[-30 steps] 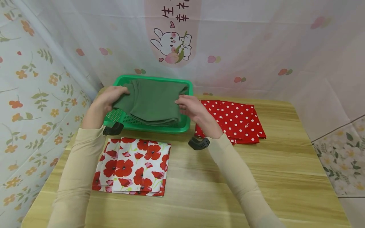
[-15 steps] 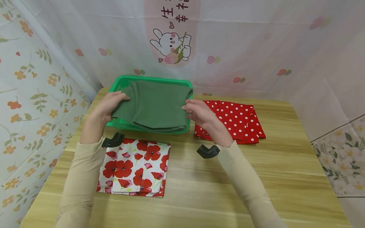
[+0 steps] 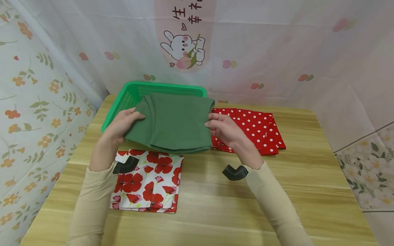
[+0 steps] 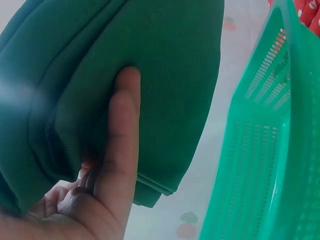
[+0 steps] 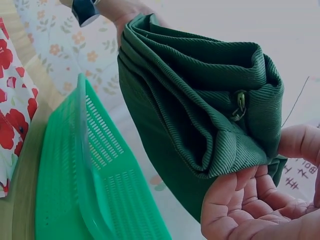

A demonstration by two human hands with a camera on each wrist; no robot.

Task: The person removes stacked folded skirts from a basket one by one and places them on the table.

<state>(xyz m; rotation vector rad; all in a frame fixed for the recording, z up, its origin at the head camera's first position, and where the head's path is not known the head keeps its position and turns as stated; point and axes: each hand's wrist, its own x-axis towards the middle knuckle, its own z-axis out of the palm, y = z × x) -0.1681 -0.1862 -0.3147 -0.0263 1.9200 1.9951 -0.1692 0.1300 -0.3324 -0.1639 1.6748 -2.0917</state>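
A folded dark green cloth (image 3: 181, 121) is held up between both hands, above the front part of a green plastic basket (image 3: 118, 109). My left hand (image 3: 123, 124) grips its left end, thumb on top; the left wrist view shows the thumb lying on the cloth (image 4: 175, 90) with fingers beneath. At the right end, my right hand (image 3: 226, 130) pinches the folded edge. Several thick layers and a small metal fitting (image 5: 240, 105) show there in the right wrist view. The cloth hides much of the basket in the head view.
A folded white cloth with red poppies (image 3: 147, 184) lies on the wooden table (image 3: 215, 212), below the left hand. To the right lies a red cloth with white dots (image 3: 255, 130), partly behind the right hand. A printed curtain (image 3: 261, 51) hangs behind the basket.
Both hands have drawn the green cloth from over the basket toward the front and right. More of the basket's back now shows. The two other cloths lie where they were.
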